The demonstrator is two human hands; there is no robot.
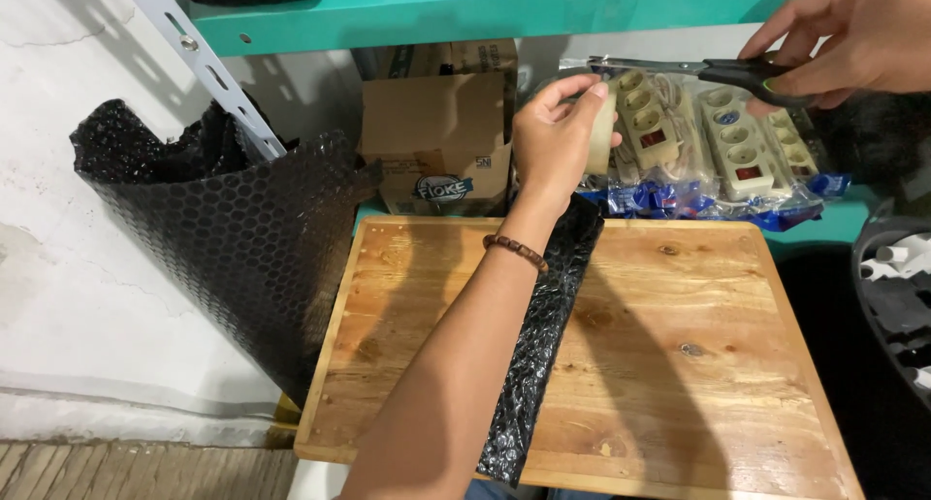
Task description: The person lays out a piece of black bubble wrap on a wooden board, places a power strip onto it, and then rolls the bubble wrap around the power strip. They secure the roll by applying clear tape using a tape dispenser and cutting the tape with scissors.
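Tape roll (603, 131): a pale, translucent roll, held up at the far edge of the wooden board (679, 364), in front of the packaged power strips (722, 151). The left hand (558, 136) grips it, thumb on the near side and fingers curled over the top, clamped on the roll. A brown bead bracelet (516, 252) sits on that wrist.

Scissors (708, 71): black handles, metal blades. The right hand (853, 34) holds them at far right, fingers closed through and around the handles. The blades point left and end just above the tape roll and the left fingertips; whether they touch the tape cannot be told. The blades appear nearly shut.

Wrapped item (543, 335): a long, narrow bundle in black bubble wrap lies on the board, running from the near edge toward the far edge, partly hidden under the left forearm. Its near end overhangs the board's near edge.

Surroundings: a large roll of black bubble wrap (242, 238) stands at the left, leaning by the white wall, its sheet curving down beside the board's left edge. A cardboard box (441, 141) stands far of the board, left of the left hand. The power strips, cream with red switches in clear and blue packaging, lie far right under a teal shelf (485, 10). A dark bin (897, 296) holding white pieces sits at the right edge.
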